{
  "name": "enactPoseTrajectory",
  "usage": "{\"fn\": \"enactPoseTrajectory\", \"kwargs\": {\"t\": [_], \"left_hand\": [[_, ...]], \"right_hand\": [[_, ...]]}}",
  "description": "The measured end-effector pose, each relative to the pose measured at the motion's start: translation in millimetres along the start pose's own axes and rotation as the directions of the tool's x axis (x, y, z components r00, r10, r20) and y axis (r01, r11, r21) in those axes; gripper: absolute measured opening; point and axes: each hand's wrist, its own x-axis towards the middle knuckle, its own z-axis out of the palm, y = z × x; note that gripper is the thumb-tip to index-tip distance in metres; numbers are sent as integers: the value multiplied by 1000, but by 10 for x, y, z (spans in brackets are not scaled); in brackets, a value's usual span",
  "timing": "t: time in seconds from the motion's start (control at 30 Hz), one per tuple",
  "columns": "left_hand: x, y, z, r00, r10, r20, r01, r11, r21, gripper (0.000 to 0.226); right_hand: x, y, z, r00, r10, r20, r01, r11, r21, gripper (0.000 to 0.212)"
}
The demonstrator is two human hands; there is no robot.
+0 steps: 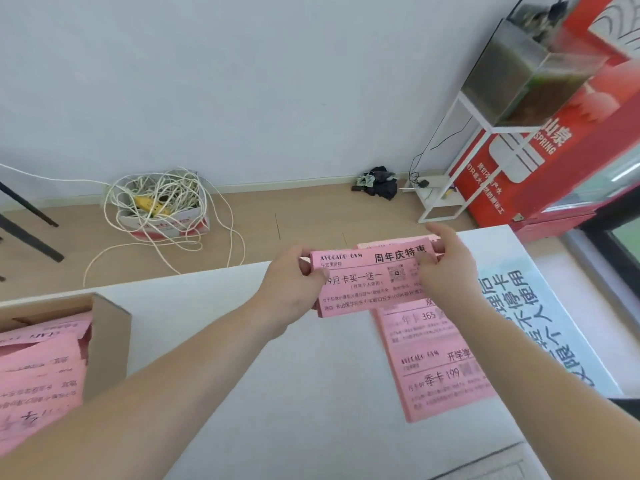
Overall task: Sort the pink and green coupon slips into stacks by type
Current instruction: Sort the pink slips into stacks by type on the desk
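Bare white table (311, 393) btwn cardboard box (110, 341) at left & pink sheets (440, 358) at right

Arms extended forward, left grip (294, 285) and right grip (446, 268) both pinching.

Bright, even, diffuse light fills the room, and shadows on the table (311, 375) are faint and soft. Print on the slip (360, 287) at centre reads sharp. Toward the edges the view bends and blurs: the tank (512, 71) and red cabinet (595, 147) lean, smeared.
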Motion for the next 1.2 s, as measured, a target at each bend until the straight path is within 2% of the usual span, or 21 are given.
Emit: {"fn": "enactPoseTrajectory", "kwargs": {"t": [0.1, 0.33, 0.4, 0.5, 0.6, 0.7, 0.77, 0.83, 0.93, 1.2], "left_hand": [[325, 102, 400, 999, -33, 4, 34, 998, -46, 19], [953, 36, 1025, 996, -72, -52, 70, 997, -24, 23], [1023, -37, 1097, 996, -61, -66, 63, 998, 28, 28], [978, -135, 1086, 994, 30, -105, -6, 976, 217, 39], [829, -190, 1034, 992, 122, -32, -100, 916, 389, 52], [747, -233, 1099, 987, 103, 121, -152, 832, 533, 83], [737, -243, 1160, 982, 96, 163, -174, 790, 587, 92], [747, -246, 1212, 981, 90, 171, -180, 749, 638, 90], [774, -244, 1280, 983, 119, 139, -182, 695, 696, 72], [845, -234, 1334, 983, 166, 77, -171, 682, 711, 42]], "right_hand": [[427, 178, -152, 1000, 19, -22, -20, 999, -25, 53], [1019, 533, -211, 999, 35, -23, -37, 993, -114, 50], [1078, 610, -188, 999, 28, -19, -31, 989, -142, 50], [1062, 724, -185, 1000, 12, 14, -9, 985, -173, 54], [954, 766, -247, 994, 47, 103, -29, 986, -164, 74], [881, 793, -315, 956, 127, 264, -57, 965, -257, 112], [858, 777, -344, 915, 184, 359, -69, 948, -311, 125], [845, 778, -344, 898, 196, 393, -57, 939, -338, 123], [846, 820, -312, 910, 179, 374, -17, 918, -397, 118], [895, 875, -237, 960, 93, 263, 24, 911, -411, 96]]}}
